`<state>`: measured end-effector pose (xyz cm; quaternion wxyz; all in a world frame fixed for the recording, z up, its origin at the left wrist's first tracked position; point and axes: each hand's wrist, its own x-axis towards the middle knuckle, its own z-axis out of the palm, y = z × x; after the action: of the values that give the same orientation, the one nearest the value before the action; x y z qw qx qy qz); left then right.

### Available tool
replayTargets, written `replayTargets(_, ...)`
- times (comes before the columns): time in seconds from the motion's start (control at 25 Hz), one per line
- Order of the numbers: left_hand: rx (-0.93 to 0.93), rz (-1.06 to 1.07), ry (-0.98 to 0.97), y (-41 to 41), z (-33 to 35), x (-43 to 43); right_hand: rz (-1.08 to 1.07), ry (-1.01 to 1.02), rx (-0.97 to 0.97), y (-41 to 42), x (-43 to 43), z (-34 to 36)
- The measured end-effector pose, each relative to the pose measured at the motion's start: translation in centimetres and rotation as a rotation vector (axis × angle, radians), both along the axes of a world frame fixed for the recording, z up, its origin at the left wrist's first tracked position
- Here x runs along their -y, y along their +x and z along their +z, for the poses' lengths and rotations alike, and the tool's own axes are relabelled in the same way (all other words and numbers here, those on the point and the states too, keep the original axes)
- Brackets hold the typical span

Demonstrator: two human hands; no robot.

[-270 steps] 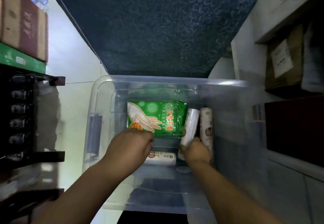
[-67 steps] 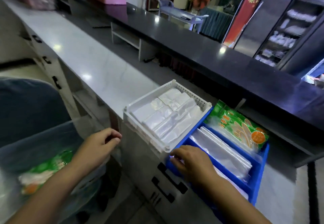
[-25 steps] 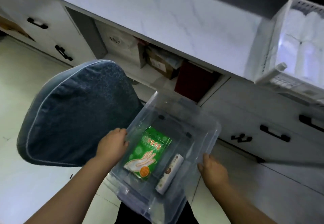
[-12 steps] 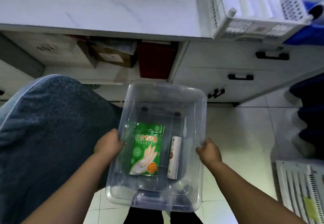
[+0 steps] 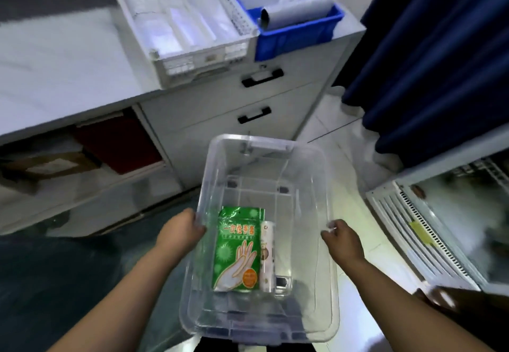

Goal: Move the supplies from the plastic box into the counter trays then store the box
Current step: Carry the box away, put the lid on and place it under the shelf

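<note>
White worktop (image 5: 55,57) carries the white tray (image 5: 192,57) and blue tray (image 5: 297,35); below it I hold the plastic box (image 5: 264,148). My left hand (image 5: 183,232) and right hand (image 5: 340,239) clench its side rims. Inside, nearer my left hand, the glove packet (image 5: 238,250) and roll (image 5: 267,255) lie lengthwise, pointing at the worktop.

1. White marble-look counter (image 5: 55,57) far left, open shelf below holding a dark red box (image 5: 118,142) and a cardboard box (image 5: 52,163).
2. White drawer unit (image 5: 242,98), two black handles (image 5: 262,77).
3. Pale glossy floor tiles (image 5: 355,186).
4. Dark blue curtain (image 5: 440,57) far right.
5. White slatted grille (image 5: 413,230) near right.
</note>
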<state>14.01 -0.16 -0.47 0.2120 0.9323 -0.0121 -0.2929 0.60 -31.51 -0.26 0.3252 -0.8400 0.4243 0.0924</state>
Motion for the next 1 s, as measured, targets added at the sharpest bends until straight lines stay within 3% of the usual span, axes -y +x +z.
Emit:
replayTargets(0.24,0.112,-0.242,-0.013,0.4,4.4,16.1,-0.203,0.035,0.2,-5.5,13.9,1.9)
replayTargets(0.56,0.196,-0.382,-0.036,1.1,8.6,36.6,-0.325,-0.024,0.329,-7.4,31.8,5.0)
replayTargets(0.76,0.244,-0.407,-0.066,4.6,9.5,44.1,-0.364,-0.071,0.424,-4.4,38.3,8.3)
replayTargets(1.0,0.263,-0.435,-0.109,13.5,9.5,53.1,-0.415,-0.07,0.382,2.1,46.1,8.5)
